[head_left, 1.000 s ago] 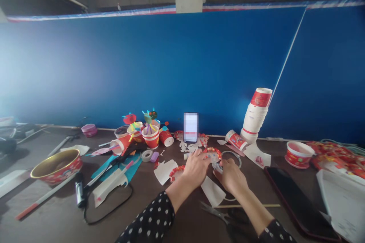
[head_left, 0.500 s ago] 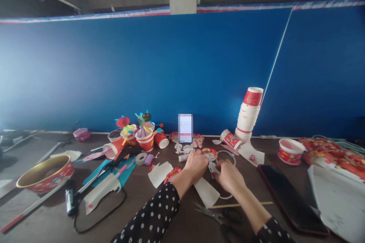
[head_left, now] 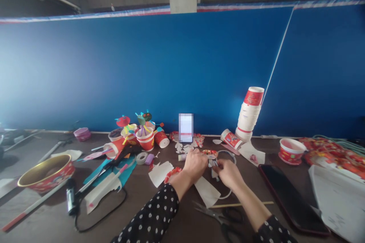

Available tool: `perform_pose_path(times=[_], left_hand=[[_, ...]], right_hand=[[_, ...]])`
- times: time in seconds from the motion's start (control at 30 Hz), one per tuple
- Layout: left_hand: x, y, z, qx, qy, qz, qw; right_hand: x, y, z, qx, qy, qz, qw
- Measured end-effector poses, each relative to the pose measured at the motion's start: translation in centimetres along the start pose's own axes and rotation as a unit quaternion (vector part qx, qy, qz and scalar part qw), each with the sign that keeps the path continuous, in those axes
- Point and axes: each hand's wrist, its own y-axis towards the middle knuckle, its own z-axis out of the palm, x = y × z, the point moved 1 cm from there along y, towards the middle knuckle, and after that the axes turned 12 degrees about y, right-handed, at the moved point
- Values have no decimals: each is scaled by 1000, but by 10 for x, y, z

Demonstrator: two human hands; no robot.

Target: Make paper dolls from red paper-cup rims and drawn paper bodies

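My left hand (head_left: 195, 165) is closed at the middle of the table, its fingers at the edge of a small red-and-white paper piece (head_left: 210, 153). My right hand (head_left: 230, 174) pinches a whitish paper cutout (head_left: 213, 163) just below that piece; the exact grip is partly hidden. A thin white ring (head_left: 234, 158) lies behind and around the right hand. Under the hands is a strip of white paper (head_left: 208, 193). A red beaded band (head_left: 171, 174) is by my left wrist. Black-handled scissors (head_left: 219, 216) lie open nearer me, beside a thin wooden stick (head_left: 242, 205).
A leaning stack of paper cups (head_left: 248, 115) stands at the back right. On the right lie a large dark phone (head_left: 292, 199) and a white tray (head_left: 339, 205). Red cups with paper figures (head_left: 145, 140), a gold-lined bowl (head_left: 45, 176) and a corded tool (head_left: 71, 197) occupy the left.
My right hand has shifted slightly up, turning the whitish cutout, whose lower end now hangs lower. My left hand stays nearly in place.
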Motion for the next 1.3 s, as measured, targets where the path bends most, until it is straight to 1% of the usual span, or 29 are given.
perform_pose_path(times=[0.33, 0.63, 0.93, 1.17, 1.3], left_hand=[[-6, 4, 4, 18, 5, -16, 1000], [-6, 7, 5, 38, 9, -38, 998], [-10, 8, 3, 67, 12, -35, 997], [-8, 10, 6, 86, 21, -38, 995], [-8, 9, 8, 88, 27, -37, 995]], right_hand=[[0, 2, -8, 31, -12, -4, 999], [-4, 6, -7, 45, -6, -1, 999], [-4, 4, -7, 78, 12, -13, 997], [-4, 2, -8, 110, 38, -20, 993], [-4, 2, -9, 111, 45, -19, 993]])
